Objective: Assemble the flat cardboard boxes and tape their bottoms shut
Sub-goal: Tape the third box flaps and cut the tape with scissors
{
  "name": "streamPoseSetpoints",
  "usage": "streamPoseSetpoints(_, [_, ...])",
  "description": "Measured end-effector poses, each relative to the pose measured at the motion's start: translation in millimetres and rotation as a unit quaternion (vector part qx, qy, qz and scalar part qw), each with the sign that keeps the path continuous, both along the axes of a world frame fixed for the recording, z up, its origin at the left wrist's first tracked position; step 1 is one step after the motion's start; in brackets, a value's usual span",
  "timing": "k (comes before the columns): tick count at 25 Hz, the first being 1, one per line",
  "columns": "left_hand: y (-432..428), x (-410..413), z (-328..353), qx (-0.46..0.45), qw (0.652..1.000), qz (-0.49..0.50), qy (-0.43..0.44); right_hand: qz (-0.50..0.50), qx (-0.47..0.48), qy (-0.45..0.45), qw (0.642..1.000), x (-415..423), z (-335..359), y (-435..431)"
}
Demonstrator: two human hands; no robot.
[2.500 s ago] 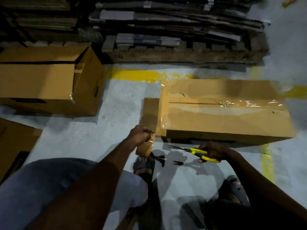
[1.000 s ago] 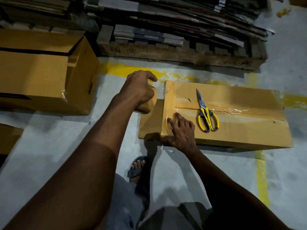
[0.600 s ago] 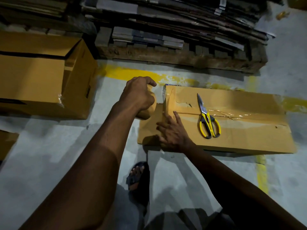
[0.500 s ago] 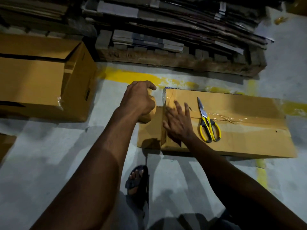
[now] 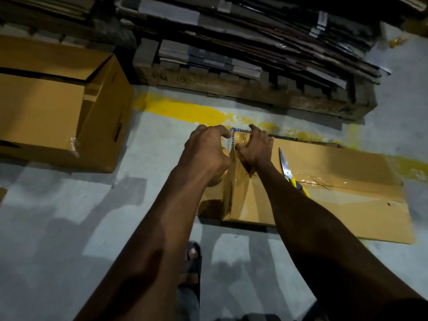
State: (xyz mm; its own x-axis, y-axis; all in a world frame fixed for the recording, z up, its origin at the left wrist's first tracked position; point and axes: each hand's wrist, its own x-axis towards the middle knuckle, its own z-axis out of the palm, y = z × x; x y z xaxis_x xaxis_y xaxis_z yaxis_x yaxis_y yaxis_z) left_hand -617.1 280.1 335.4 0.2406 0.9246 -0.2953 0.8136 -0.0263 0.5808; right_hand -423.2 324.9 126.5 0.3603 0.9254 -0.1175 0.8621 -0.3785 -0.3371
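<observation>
scissors (image 5: 284, 164) handles lie hidden behind right forearm (image 5: 301, 205).

Right hand (image 5: 257, 147) now at the box's (image 5: 335, 177) far-left corner, close beside left hand (image 5: 206, 149).

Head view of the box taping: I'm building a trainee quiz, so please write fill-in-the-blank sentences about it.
The scissors lying on the box have ___ handles.
The left hand grips a roll of ___.
The right hand is at the box's far ___ corner.
Flat cardboard is stacked on a wooden ___.
Missing words: yellow, tape, left, pallet.
</observation>
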Motion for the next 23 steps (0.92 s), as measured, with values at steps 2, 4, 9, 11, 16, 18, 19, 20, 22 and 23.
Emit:
streamPoseSetpoints(2, [0,7,-2,0.001,1.0,-0.001,-0.005,0.013,-0.055,-0.02,0.998,2,-1,18])
streamPoseSetpoints(4, [0,9,-3,0.001,1.0,-0.008,-0.002,0.035,-0.057,-0.05,0.996,-1,-4,28])
streamPoseSetpoints(9, [2,2,-6,0.0,1.0,-0.015,-0.007,0.05,-0.044,-0.092,0.994,-7,-18,30])
streamPoseSetpoints(11, [3,-2,-6,-0.004,1.0,-0.016,-0.011,0.049,-0.04,-0.072,0.995,-3,-19,31])
streamPoseSetpoints(16, [2,-10,-4,-0.014,1.0,-0.026,-0.002,0.074,-0.015,-0.079,0.994,-1,-19,28])
streamPoseSetpoints(18, [2,-15,-3,-0.016,1.0,-0.025,0.008,0.088,-0.011,-0.091,0.992,-2,-17,26])
streamPoseSetpoints(19, [3,-18,-4,-0.017,1.0,-0.021,0.01,0.094,-0.011,-0.097,0.991,-2,-17,25])
streamPoseSetpoints(20, [4,-20,-5,-0.016,1.0,-0.017,0.012,0.096,-0.007,-0.095,0.991,-2,-16,24])
streamPoseSetpoints(22, [5,-23,-6,-0.012,1.0,-0.01,0.019,0.099,0.002,-0.071,0.993,-3,-16,22])
streamPoseSetpoints(23, [4,-24,-6,-0.009,1.0,-0.01,0.022,0.102,0.0,-0.056,0.993,-3,-14,22])
